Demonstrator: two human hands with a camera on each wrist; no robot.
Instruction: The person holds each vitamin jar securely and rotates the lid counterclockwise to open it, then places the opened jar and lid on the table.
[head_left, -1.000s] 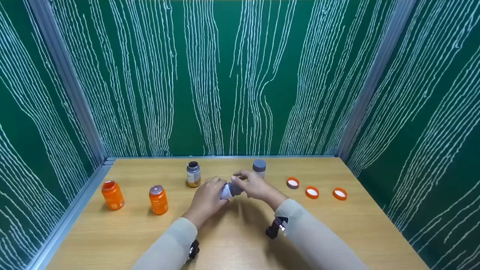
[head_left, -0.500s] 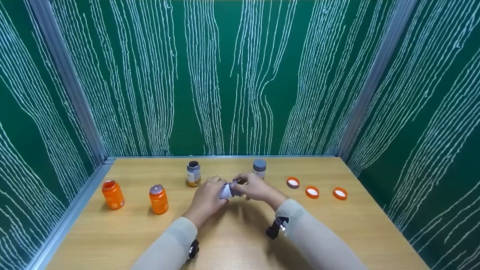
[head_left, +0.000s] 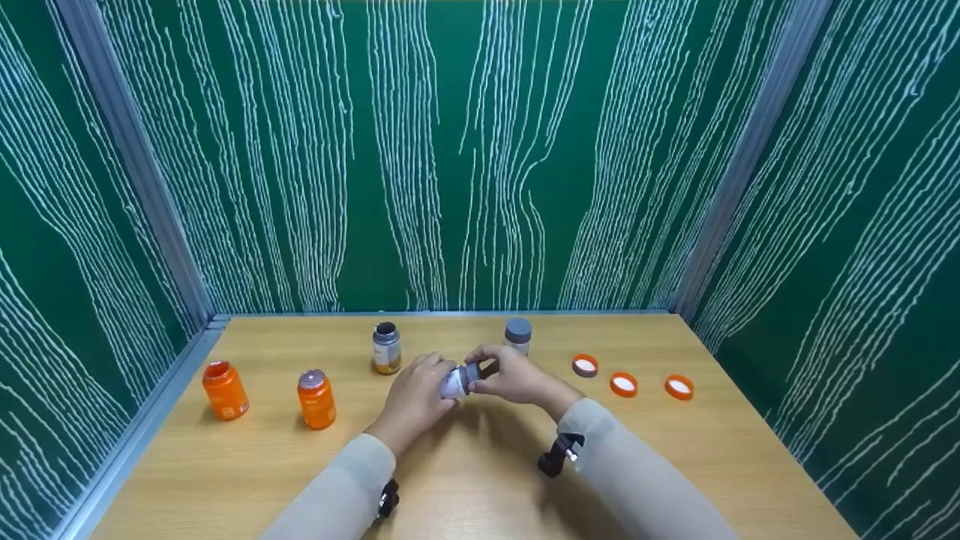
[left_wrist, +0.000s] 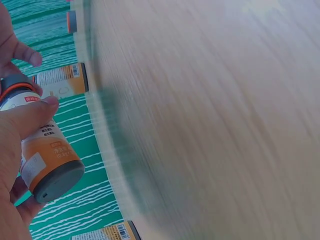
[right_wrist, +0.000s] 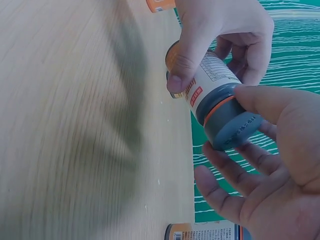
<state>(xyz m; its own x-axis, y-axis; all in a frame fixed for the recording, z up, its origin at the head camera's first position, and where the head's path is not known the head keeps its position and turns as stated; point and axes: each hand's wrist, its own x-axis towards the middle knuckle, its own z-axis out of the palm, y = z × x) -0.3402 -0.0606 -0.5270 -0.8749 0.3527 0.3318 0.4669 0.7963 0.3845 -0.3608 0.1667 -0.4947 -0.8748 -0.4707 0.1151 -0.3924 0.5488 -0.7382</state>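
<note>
My left hand grips a small pill bottle with a white and orange label. The bottle is tilted above the table, its capped end toward the right hand. On that end sits a grey screw cap with a thin orange ring at its lower edge. My right hand holds this cap, thumb on one side and fingertips on the other, as the right wrist view shows. A capped grey bottle stands just behind the right hand, partly hidden by it. Behind the left hand stands an uncapped grey bottle.
Two uncapped orange bottles stand at the left of the wooden table. On the right lie a grey-and-orange cap and two orange caps, white insides up. Green walls with white lines enclose the table.
The right fingers have shifted around the cap and the right wrist has drawn slightly to the right, so more of the cap shows. The left hand and its bottle stay nearly still.
</note>
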